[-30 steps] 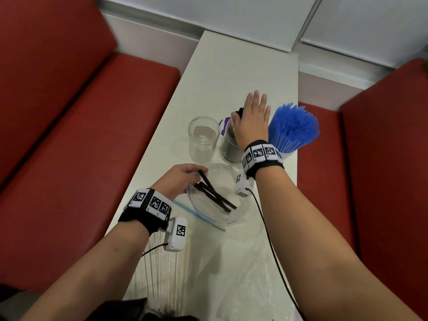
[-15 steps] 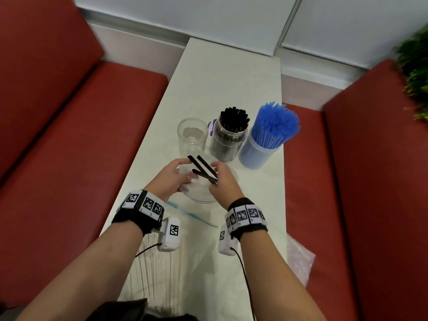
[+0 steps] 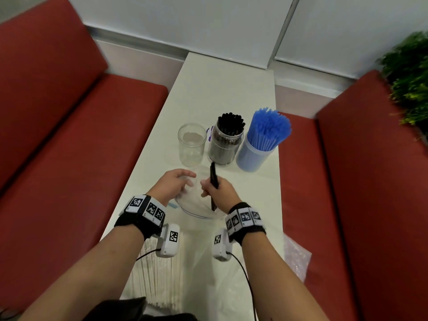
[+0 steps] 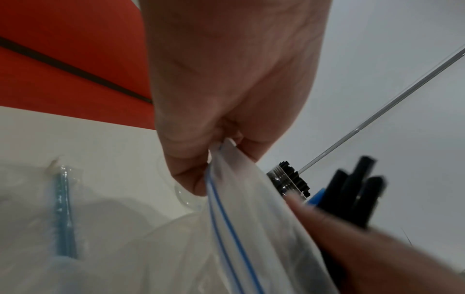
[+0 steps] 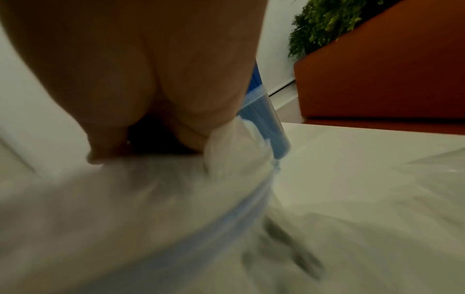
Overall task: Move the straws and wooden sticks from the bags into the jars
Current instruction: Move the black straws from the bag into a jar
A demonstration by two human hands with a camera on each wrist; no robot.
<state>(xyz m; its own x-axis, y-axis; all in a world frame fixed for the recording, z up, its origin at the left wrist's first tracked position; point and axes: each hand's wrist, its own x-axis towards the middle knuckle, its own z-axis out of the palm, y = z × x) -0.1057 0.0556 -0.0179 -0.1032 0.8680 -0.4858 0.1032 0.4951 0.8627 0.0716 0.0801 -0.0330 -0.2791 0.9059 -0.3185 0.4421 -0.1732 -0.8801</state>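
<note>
My right hand (image 3: 214, 189) grips a few black straws (image 3: 213, 176), upright, their lower ends inside a clear zip bag (image 3: 196, 205). The same straws (image 4: 357, 197) show at the right of the left wrist view. My left hand (image 3: 178, 184) pinches the bag's blue-lined rim (image 4: 221, 199) and holds its mouth up. Behind stand three jars: an empty clear jar (image 3: 192, 144), a jar of black straws (image 3: 225, 142), and a jar of blue straws (image 3: 261, 140). The right wrist view is blurred, with the bag (image 5: 151, 199) under the hand.
A bag of pale wooden sticks (image 3: 159, 269) lies at the near table edge under my left forearm. An empty clear bag (image 3: 295, 256) hangs off the right edge. Red benches (image 3: 69, 147) flank the narrow white table (image 3: 222, 89). A plant (image 3: 410, 77) is at far right.
My right hand came back from the black-straw jar to the bag and took hold of the remaining black straws, turning them from lying flat to upright. My left hand kept holding the bag.
</note>
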